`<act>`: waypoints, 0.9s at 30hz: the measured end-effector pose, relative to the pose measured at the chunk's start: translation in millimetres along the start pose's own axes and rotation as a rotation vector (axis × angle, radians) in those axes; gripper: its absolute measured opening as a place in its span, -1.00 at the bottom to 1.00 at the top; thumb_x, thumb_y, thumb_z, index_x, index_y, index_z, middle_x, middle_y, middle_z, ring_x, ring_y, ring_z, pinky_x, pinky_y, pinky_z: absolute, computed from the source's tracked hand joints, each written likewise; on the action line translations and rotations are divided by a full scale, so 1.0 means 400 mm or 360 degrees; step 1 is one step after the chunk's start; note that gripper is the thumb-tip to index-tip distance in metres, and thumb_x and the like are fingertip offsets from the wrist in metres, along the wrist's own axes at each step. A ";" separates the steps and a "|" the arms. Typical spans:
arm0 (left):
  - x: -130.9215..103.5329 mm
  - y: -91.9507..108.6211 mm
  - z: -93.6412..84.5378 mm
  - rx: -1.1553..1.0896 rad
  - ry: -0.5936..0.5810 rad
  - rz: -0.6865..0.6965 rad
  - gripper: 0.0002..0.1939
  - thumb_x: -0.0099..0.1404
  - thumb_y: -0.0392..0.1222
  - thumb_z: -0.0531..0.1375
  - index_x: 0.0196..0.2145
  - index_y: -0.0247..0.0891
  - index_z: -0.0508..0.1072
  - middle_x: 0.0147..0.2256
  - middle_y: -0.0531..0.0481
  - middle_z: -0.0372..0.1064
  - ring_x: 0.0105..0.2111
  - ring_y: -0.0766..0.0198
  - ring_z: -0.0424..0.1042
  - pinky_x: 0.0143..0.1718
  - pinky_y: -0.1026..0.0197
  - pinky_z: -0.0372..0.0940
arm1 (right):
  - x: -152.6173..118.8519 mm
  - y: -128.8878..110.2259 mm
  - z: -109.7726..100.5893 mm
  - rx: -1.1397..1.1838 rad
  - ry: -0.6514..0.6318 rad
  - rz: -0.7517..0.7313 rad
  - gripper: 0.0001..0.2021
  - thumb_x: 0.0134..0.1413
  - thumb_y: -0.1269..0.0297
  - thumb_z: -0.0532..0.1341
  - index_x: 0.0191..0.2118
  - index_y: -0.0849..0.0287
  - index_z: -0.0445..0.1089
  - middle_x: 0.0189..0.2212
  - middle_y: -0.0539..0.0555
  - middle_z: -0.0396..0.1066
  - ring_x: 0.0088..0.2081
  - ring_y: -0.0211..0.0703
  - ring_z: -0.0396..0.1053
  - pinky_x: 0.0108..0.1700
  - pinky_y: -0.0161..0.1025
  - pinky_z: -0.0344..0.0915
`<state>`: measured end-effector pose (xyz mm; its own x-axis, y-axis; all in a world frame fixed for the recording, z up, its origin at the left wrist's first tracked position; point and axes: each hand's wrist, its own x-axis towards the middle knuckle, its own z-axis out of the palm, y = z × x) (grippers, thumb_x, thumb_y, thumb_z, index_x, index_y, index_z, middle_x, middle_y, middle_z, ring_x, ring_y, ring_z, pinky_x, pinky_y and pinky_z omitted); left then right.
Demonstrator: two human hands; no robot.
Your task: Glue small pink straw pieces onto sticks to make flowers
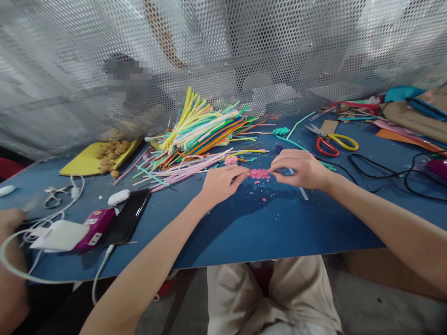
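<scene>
A pink twisted pipe-cleaner piece is stretched level between my two hands, just above the blue table. My left hand pinches its left end, and my right hand pinches the other end. Small pink scraps lie on the table below it. Behind my left hand rests a light pink curled piece. A green curled piece sits beyond my right hand. Under the right hand, a thin translucent stick pokes out.
A big heap of coloured pipe cleaners spreads at the back. Red-and-yellow-handled scissors and black cable lie right. Left are a phone, white charger, small scissors, and another person's arm. Perforated metal mesh stands behind.
</scene>
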<state>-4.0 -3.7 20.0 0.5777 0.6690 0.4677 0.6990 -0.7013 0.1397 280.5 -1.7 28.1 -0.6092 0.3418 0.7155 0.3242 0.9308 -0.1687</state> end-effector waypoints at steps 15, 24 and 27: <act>-0.002 -0.002 0.001 -0.0015 -0.0001 -0.0016 -0.57 0.57 0.07 -0.01 -0.05 -0.09 0.63 -0.11 0.01 0.63 -0.14 0.26 0.59 -0.23 0.27 0.35 | -0.011 -0.001 0.009 0.0033 0.0110 0.0204 -0.83 0.15 0.36 0.29 -0.12 0.10 0.54 -0.27 0.04 0.59 -0.38 -0.22 0.42 -0.25 -0.19 0.43; -0.003 -0.003 0.002 -0.0008 0.0003 0.0005 -0.60 0.57 0.05 0.01 -0.05 -0.09 0.63 -0.12 0.04 0.63 -0.14 0.26 0.59 -0.21 0.27 0.35 | -0.001 -0.007 0.006 0.0066 0.0061 0.0263 -0.92 0.26 0.28 0.28 -0.23 0.08 0.56 -0.35 0.02 0.59 -0.37 -0.21 0.46 -0.26 -0.22 0.40; -0.002 -0.002 0.001 -0.0006 0.0008 0.0016 -0.62 0.56 0.04 0.03 -0.05 -0.09 0.63 -0.12 0.05 0.63 -0.16 0.27 0.60 -0.24 0.28 0.34 | 0.000 -0.007 0.006 0.0074 0.0064 0.0264 -0.92 0.26 0.28 0.29 -0.25 0.09 0.55 -0.36 0.02 0.59 -0.39 -0.22 0.44 -0.28 -0.22 0.39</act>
<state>-5.0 -3.6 19.1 0.5826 0.6605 0.4736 0.6916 -0.7089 0.1380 277.8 -3.9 26.7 -0.5203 0.4866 0.7018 0.3836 0.8674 -0.3170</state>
